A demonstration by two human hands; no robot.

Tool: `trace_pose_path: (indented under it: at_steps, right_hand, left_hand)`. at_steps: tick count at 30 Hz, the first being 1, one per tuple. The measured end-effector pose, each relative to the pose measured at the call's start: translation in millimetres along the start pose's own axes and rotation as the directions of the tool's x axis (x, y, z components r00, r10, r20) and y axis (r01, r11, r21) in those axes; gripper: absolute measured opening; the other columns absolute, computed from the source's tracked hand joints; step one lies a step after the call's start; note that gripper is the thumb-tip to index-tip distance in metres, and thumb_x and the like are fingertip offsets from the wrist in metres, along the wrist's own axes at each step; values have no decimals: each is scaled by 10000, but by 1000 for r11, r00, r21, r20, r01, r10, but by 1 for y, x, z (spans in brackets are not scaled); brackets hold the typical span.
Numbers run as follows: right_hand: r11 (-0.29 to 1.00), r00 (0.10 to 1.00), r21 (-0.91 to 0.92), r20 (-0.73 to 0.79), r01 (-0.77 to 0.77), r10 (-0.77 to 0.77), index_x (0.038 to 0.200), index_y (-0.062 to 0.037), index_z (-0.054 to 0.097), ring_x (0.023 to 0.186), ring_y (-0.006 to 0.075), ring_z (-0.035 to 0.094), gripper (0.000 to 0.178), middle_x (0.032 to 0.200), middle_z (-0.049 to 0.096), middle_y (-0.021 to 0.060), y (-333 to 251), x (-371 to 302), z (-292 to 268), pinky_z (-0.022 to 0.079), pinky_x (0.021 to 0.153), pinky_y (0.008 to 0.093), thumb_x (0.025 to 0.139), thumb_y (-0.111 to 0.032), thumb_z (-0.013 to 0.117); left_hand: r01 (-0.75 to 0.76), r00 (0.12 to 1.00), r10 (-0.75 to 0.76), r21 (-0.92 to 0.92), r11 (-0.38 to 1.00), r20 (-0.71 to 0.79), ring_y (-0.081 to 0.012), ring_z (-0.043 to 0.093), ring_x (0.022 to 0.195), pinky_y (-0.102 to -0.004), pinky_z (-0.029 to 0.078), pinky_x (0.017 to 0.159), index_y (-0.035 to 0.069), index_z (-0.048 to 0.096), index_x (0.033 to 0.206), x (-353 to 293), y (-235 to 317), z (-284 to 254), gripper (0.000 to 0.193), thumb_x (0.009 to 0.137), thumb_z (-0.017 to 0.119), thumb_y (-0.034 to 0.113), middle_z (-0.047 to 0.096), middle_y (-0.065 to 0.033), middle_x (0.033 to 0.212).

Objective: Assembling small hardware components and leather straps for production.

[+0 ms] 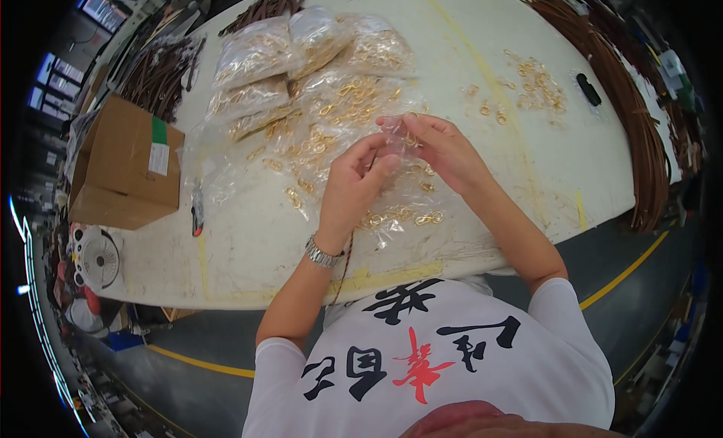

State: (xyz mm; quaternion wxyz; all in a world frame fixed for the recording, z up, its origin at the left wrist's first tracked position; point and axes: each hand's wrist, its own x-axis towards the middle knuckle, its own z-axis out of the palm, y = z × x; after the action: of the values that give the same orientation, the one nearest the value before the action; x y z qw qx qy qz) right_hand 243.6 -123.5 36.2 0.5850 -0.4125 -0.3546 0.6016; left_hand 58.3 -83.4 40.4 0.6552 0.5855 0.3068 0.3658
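Above the table's middle, my left hand (pixel 357 176) and my right hand (pixel 449 153) meet at a small clear plastic bag (pixel 392 129). Both hands are closed, thumbs and fingers pinching the bag from either side. A gold metal clasp (pixel 411 140) shows by the right fingertips; whether it lies inside the bag I cannot tell. Under and behind my hands spreads a heap of gold clasps in clear plastic (pixel 343 99). Closer to me, more clasps (pixel 407 218) lie in a row beneath my wrists. Loose gold clasps (pixel 539 88) are scattered to the right.
Stuffed clear bags (pixel 254 52) are stacked at the back left. An open cardboard box (pixel 162 183) stands left, with a utility knife (pixel 197 209) beside it and a small fan (pixel 99 259) nearer. Brown straps (pixel 646 137) line the right edge, near a black object (pixel 588 90).
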Motion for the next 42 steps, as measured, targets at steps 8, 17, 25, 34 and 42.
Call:
trace_pose_path:
  at_steps: [8, 17, 25, 34, 42]
  right_hand:
    - [991, 988, -64, 95, -119, 124, 1257, -1, 702, 911, 130, 686, 421, 1182, 740, 95, 18, -7, 6, 541, 820, 276, 1118, -342, 497]
    - [999, 999, 30, -30, -27, 28, 1284, 39, 660, 818, 133, 679, 487, 1165, 738, 130, 3, -12, 23, 492, 536, 272, 1128, -363, 434]
    - [989, 999, -142, -6, -39, 39, 1241, 39, 715, 877, 123, 677, 379, 1140, 761, 102, 16, -13, 7, 550, 736, 278, 1066, -284, 622]
    - [999, 979, 41, -203, 10, -2, 1136, -1, 756, 1002, 146, 725, 352, 1147, 774, 105, 3, -10, 5, 567, 895, 298, 1065, -322, 632]
    - [999, 980, -24, -196, 34, -38, 1100, -10, 768, 966, 128, 728, 355, 1100, 786, 93, 8, -10, 6, 565, 874, 282, 1066, -335, 631]
  left_hand:
    - [105, 994, -102, -81, 991, 40, -2, 417, 564, -195, 309, 490, 5, 690, 1276, -11, -12, -4, 289, 1034, 673, 164, 721, 12, 878]
    - [190, 964, -182, -22, 982, 196, -16, 410, 521, -199, 303, 468, 19, 751, 1114, -12, -10, -5, 212, 1048, 642, 188, 751, -27, 867]
    - [120, 984, -119, 4, 993, 135, -5, 406, 547, -193, 301, 478, 12, 748, 1091, -7, -7, -15, 207, 1048, 635, 180, 761, -22, 866]
    - [137, 990, -133, -84, 987, 50, -3, 454, 628, -197, 375, 573, 11, 754, 1085, -2, 6, -30, 191, 1023, 669, 170, 779, -18, 899]
    - [57, 996, -60, 49, 997, 63, 15, 340, 556, -196, 240, 481, 34, 780, 1090, -6, 3, -22, 179, 1005, 706, 172, 550, 104, 712]
